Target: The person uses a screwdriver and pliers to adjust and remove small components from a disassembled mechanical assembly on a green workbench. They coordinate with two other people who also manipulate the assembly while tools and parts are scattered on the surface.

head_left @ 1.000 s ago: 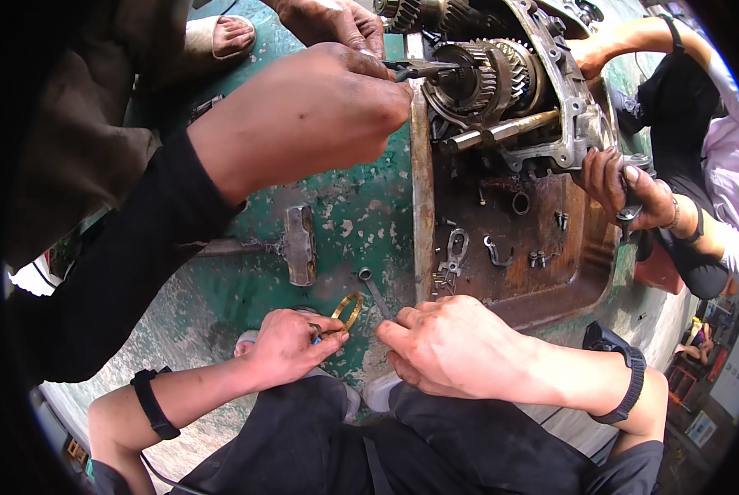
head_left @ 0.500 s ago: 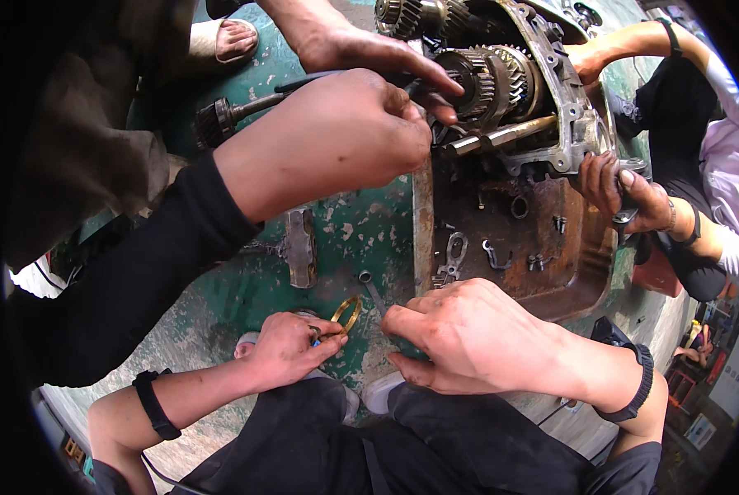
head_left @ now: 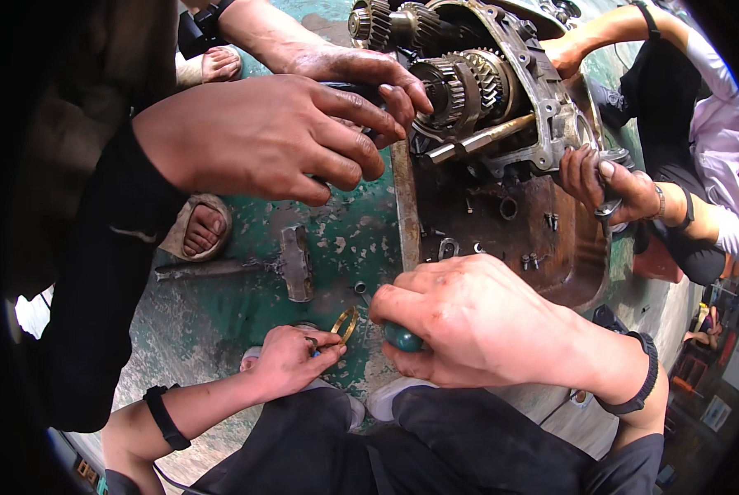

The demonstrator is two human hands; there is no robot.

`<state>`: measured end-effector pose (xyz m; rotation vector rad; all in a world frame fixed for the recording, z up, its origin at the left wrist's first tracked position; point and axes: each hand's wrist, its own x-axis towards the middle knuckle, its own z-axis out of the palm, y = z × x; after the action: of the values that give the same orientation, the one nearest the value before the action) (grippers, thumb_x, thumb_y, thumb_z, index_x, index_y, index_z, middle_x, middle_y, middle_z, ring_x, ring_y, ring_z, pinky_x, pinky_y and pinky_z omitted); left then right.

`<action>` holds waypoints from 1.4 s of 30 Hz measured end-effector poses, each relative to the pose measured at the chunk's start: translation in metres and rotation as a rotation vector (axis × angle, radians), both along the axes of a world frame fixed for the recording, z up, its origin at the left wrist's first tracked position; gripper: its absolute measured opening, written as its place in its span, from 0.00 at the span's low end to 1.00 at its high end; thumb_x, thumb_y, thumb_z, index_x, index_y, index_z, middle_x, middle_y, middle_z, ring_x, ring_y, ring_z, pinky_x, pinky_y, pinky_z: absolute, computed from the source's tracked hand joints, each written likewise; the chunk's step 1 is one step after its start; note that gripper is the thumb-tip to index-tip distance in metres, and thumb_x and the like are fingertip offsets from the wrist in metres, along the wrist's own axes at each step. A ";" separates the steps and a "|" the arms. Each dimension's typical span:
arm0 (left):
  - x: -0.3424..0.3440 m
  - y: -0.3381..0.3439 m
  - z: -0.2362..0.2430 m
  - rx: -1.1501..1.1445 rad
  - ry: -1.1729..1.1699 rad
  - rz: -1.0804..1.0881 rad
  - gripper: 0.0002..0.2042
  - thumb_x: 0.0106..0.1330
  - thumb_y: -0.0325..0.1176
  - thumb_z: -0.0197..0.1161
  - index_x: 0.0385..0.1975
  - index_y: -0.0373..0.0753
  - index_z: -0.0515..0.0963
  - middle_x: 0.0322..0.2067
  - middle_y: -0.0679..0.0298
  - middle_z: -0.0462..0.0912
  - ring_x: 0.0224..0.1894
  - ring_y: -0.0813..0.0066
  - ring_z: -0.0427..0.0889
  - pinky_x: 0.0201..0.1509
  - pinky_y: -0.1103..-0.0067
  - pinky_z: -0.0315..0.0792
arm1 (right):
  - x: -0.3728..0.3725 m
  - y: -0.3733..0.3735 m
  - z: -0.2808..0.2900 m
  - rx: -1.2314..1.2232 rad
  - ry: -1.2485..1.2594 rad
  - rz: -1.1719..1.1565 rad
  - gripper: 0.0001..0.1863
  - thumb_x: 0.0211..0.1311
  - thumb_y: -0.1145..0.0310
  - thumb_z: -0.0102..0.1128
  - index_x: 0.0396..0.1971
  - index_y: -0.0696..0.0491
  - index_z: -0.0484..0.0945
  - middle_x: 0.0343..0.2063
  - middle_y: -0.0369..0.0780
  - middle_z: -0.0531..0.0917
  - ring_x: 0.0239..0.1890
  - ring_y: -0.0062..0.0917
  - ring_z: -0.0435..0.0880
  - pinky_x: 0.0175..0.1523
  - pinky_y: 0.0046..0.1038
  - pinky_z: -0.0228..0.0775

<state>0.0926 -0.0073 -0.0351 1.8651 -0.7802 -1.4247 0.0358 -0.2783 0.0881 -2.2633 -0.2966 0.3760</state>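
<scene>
Head view shows the left hand (head_left: 285, 360) pinching a brass ring (head_left: 344, 324) in its grip and the right hand (head_left: 468, 322) closed on a green tool handle (head_left: 403, 337), with a hammer (head_left: 291, 262) at eleven o'clock and the gearbox (head_left: 485, 91) at one o'clock on the green floor (head_left: 345, 239).

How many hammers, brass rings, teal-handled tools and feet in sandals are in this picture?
Hammer: 1
Brass ring: 1, pinched in the left hand
Teal-handled tool: 1, gripped in the right hand
Feet in sandals: 2
Total: 5
</scene>
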 end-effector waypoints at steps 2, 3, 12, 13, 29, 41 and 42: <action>0.000 0.000 -0.001 0.022 0.028 -0.001 0.13 0.64 0.38 0.64 0.38 0.33 0.84 0.32 0.54 0.85 0.35 0.62 0.84 0.39 0.73 0.76 | 0.002 -0.007 0.007 0.001 -0.020 0.024 0.16 0.49 0.68 0.67 0.37 0.56 0.75 0.26 0.42 0.79 0.31 0.40 0.82 0.36 0.37 0.75; 0.000 0.000 -0.001 -0.004 0.031 0.014 0.13 0.64 0.37 0.64 0.38 0.32 0.84 0.32 0.54 0.85 0.34 0.64 0.83 0.39 0.73 0.76 | 0.004 -0.013 0.011 -0.010 -0.036 0.015 0.16 0.48 0.70 0.68 0.37 0.56 0.76 0.27 0.42 0.81 0.31 0.41 0.82 0.36 0.37 0.76; -0.002 0.001 -0.004 0.021 0.060 0.038 0.12 0.64 0.36 0.65 0.38 0.32 0.83 0.30 0.55 0.84 0.31 0.67 0.82 0.36 0.75 0.75 | 0.013 -0.085 0.077 -0.359 -0.076 -0.407 0.14 0.53 0.70 0.67 0.39 0.59 0.78 0.27 0.38 0.83 0.29 0.22 0.84 0.36 0.25 0.75; -0.003 0.001 -0.005 0.052 0.064 0.048 0.13 0.63 0.39 0.65 0.37 0.35 0.85 0.31 0.53 0.85 0.32 0.60 0.85 0.37 0.73 0.76 | 0.021 -0.084 0.080 -0.406 -0.036 -0.533 0.14 0.54 0.69 0.67 0.39 0.59 0.78 0.26 0.37 0.81 0.29 0.20 0.82 0.35 0.24 0.73; 0.000 0.004 0.004 0.068 -0.039 0.019 0.13 0.63 0.38 0.65 0.39 0.34 0.84 0.28 0.51 0.84 0.29 0.62 0.85 0.37 0.75 0.76 | 0.052 -0.062 0.068 -0.764 -0.151 -0.446 0.16 0.57 0.65 0.63 0.36 0.64 0.75 0.24 0.53 0.81 0.32 0.46 0.85 0.39 0.39 0.78; 0.004 -0.001 0.007 0.118 -0.027 -0.005 0.14 0.63 0.38 0.66 0.38 0.33 0.84 0.32 0.50 0.85 0.33 0.58 0.86 0.41 0.73 0.77 | 0.053 -0.066 0.054 -0.723 -0.225 -0.437 0.15 0.58 0.66 0.64 0.36 0.62 0.75 0.24 0.50 0.79 0.29 0.41 0.83 0.37 0.36 0.76; 0.004 -0.002 0.007 0.100 -0.024 0.007 0.14 0.62 0.38 0.67 0.38 0.32 0.84 0.33 0.50 0.85 0.34 0.58 0.86 0.41 0.73 0.77 | 0.053 -0.068 0.053 -0.707 -0.207 -0.430 0.15 0.58 0.65 0.64 0.36 0.62 0.74 0.24 0.50 0.79 0.29 0.40 0.83 0.37 0.35 0.76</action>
<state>0.0964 -0.0089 -0.0283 1.9620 -0.7258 -1.4632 0.0892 -0.3461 0.1413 -2.9721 0.2704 0.0057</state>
